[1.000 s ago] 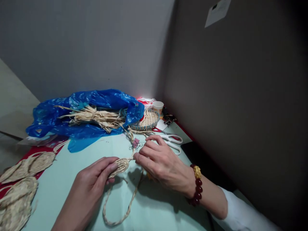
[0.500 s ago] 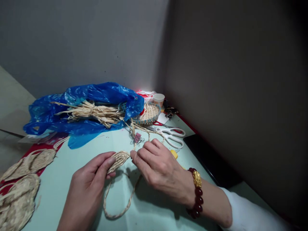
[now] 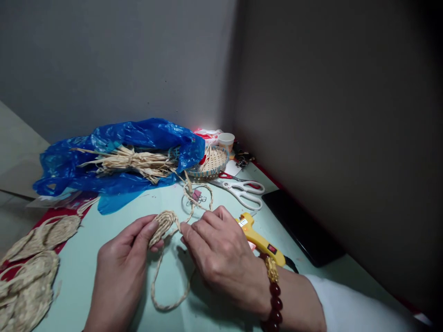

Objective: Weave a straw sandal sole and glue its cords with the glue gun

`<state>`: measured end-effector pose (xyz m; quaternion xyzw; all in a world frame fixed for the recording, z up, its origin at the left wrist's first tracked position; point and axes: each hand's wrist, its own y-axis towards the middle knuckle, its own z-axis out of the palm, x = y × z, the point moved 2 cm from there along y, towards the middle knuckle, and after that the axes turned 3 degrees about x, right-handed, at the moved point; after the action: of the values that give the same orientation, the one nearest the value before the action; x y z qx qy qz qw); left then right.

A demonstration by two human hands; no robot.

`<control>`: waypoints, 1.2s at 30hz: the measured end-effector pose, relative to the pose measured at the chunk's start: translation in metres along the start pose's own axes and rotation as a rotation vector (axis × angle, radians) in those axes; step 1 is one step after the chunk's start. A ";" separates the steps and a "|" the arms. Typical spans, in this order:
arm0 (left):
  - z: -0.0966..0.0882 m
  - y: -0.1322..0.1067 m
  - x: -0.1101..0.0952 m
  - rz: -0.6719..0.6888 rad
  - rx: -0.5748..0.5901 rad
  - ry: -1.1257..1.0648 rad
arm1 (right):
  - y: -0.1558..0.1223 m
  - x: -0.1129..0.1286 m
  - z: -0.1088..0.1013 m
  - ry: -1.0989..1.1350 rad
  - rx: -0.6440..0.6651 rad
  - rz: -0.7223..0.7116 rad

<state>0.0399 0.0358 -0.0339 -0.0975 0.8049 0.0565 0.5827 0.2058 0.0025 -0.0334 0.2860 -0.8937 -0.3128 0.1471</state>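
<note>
A small oval coil of braided straw cord [image 3: 164, 225] is pinched between the thumb and fingers of my left hand [image 3: 125, 258]. My right hand [image 3: 221, 256] grips the loose braided cord [image 3: 176, 224] just to the right of the coil, thumb and index fingertip pressed together. A loop of the same cord [image 3: 166, 308] hangs below the hands over the tabletop. More cord winds behind my right hand, around a pink binder clip [image 3: 196, 196]. A beaded bracelet [image 3: 275, 290] circles my right wrist. My right palm and lower fingers are hidden.
A yellow glue gun [image 3: 259, 237] and a black tablet-like slab [image 3: 302, 226] lie to the right. White-handled scissors [image 3: 244, 191], a woven basket [image 3: 212, 162] and a paper cup [image 3: 226, 139] are behind. A blue plastic bag [image 3: 145, 131] holds a straw bundle [image 3: 133, 161]. Woven straw soles [image 3: 31, 286] lie left.
My right hand has shifted slightly left and down, uncovering the glue gun. The coil has turned a little in my left hand and moved left; the cord by the binder clip now forms a wider loop.
</note>
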 end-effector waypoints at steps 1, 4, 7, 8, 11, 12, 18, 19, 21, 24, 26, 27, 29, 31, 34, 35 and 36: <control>0.000 0.000 -0.001 0.003 -0.003 0.001 | 0.000 0.001 0.000 0.005 -0.002 -0.002; 0.000 0.000 -0.004 -0.004 -0.011 0.006 | 0.001 0.002 -0.001 -0.004 -0.019 -0.024; 0.001 -0.003 -0.008 -0.025 -0.021 -0.002 | 0.001 0.003 0.001 -0.009 -0.037 -0.053; 0.002 -0.004 -0.010 -0.033 -0.024 -0.005 | 0.002 0.003 0.001 -0.005 -0.039 -0.064; 0.004 -0.006 -0.011 -0.051 -0.047 0.001 | 0.003 0.004 0.003 -0.001 -0.055 -0.089; 0.004 -0.006 -0.011 -0.057 -0.049 0.003 | 0.003 0.004 0.004 -0.004 -0.065 -0.094; 0.007 -0.008 -0.004 -0.089 -0.034 -0.023 | 0.004 0.005 0.007 -0.024 -0.090 -0.106; 0.008 -0.008 -0.003 -0.093 -0.029 -0.033 | 0.004 0.005 0.008 -0.023 -0.094 -0.101; 0.010 -0.009 0.000 -0.094 -0.012 -0.054 | 0.004 0.005 0.008 -0.025 -0.103 -0.096; 0.013 -0.011 0.007 -0.076 0.004 -0.087 | 0.005 0.005 0.009 -0.036 -0.110 -0.094; 0.016 -0.011 0.012 -0.063 0.023 -0.151 | 0.006 0.003 0.010 -0.039 -0.110 -0.092; 0.018 -0.012 0.014 -0.063 0.046 -0.205 | 0.006 0.002 0.011 -0.037 -0.110 -0.091; 0.022 -0.012 0.016 -0.074 0.120 -0.320 | 0.007 -0.001 0.011 -0.028 -0.100 -0.089; 0.025 -0.012 0.015 -0.094 0.192 -0.397 | 0.007 -0.005 0.011 -0.025 -0.073 -0.084; 0.027 -0.013 0.010 -0.112 0.245 -0.458 | 0.008 -0.009 0.010 -0.032 -0.042 -0.097; 0.027 -0.013 0.009 -0.118 0.254 -0.474 | 0.008 -0.009 0.010 -0.033 -0.040 -0.109; 0.026 -0.012 0.008 -0.124 0.263 -0.487 | 0.009 -0.010 0.009 -0.032 -0.042 -0.120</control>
<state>0.0641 0.0286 -0.0494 -0.0539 0.6339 -0.0624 0.7690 0.2057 0.0182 -0.0355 0.3310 -0.8704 -0.3441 0.1199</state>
